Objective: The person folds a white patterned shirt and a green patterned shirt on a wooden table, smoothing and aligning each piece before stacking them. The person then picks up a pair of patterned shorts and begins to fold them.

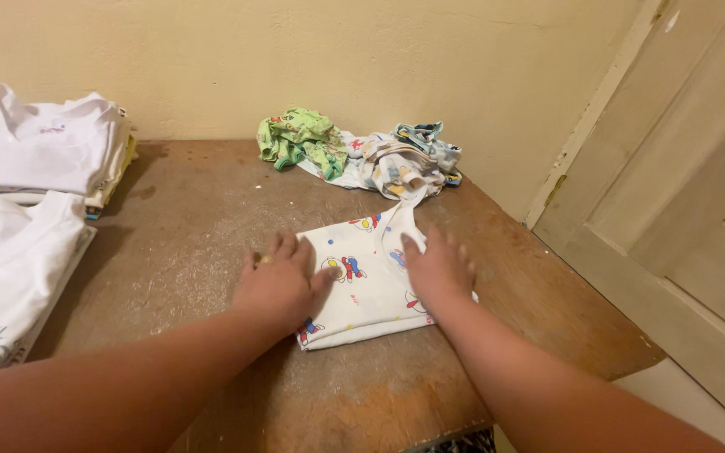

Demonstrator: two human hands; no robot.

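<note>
Folded white garment [362,289] printed with small red, blue and yellow cartoon figures lies flat on the worn brown wooden table [195,243], a little toward the table's near right part, with both hands pressed on it. Nearest the camera, two bare forearms reach in from the bottom edge and meet at this cloth. The left hand [283,281] lies palm down with its fingers spread apart, covering the garment's left edge and partly resting on the bare wood beside it; a ring shows on one finger. The right hand [438,270] lies palm down on the garment's right part, fingers loosely apart and flat, gripping nothing. Between the two hands the printed middle of the cloth stays visible, and a narrow white strip of it runs up from the far edge toward the pile behind.

Left of the garment, well apart at the table's left side, sits a stack of white shirts [6,268], the top one with a coloured print near its lower corner. Beyond that, against the wall, stands a second stack of folded white clothes [48,147], with a yellow layer showing at its side.

Behind the garment, near the table's far edge, lies a loose heap of unfolded small clothes [396,159], white and pale blue with patterned trim, and a crumpled green printed piece [299,138] rests at the heap's left end. Past all this rises the cream wall [295,59], and to the right of the table stands a pale panelled door [681,193].
</note>
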